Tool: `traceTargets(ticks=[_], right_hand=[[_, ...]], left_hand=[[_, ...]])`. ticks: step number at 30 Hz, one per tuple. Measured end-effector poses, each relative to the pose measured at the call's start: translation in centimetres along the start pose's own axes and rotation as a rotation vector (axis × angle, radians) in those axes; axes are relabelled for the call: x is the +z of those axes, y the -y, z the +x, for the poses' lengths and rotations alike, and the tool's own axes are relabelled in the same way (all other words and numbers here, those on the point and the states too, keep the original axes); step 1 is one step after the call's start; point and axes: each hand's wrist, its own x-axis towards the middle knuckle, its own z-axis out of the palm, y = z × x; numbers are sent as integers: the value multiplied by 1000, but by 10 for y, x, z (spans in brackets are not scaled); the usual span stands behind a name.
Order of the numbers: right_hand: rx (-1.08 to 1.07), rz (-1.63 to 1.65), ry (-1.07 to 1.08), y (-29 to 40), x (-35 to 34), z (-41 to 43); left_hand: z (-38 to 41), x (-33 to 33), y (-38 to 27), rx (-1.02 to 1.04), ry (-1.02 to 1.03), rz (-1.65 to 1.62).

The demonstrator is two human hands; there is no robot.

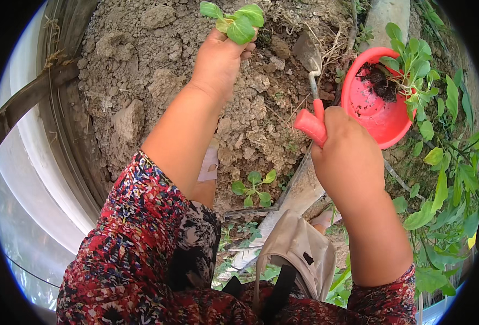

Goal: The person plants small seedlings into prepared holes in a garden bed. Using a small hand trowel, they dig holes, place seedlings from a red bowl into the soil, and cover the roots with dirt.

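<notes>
My left hand (219,57) is at the top middle, closed around a leafy green seedling (240,29) whose leaves stick out above the fingers; its roots are hidden. In my right hand (343,142) is a garden trowel (307,52) with a red handle. The trowel's metal blade points away from me and lies against the soil, right of the seedling. A red plastic bowl (355,77) sits just beyond my right hand, tilted, with dark potting soil and several seedlings (416,65) at its far right side.
Cloddy dry soil (158,81) spreads before me. A small plant (255,189) grows near my foot (209,166). Wooden boards and pale plastic sheeting (32,183) border the left. Leafy plants (438,211) crowd the right, beside a narrow grey strip (300,191).
</notes>
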Motion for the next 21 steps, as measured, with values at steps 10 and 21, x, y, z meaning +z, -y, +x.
traceTargets(ticks=[10,21], right_hand=[[364,815,-11,-25,116,-15],[236,1070,-229,-20,83,9]], left_hand=[[-16,-1,-8,55,-39,-63],[-24,-4,-5,82,-25,-74]])
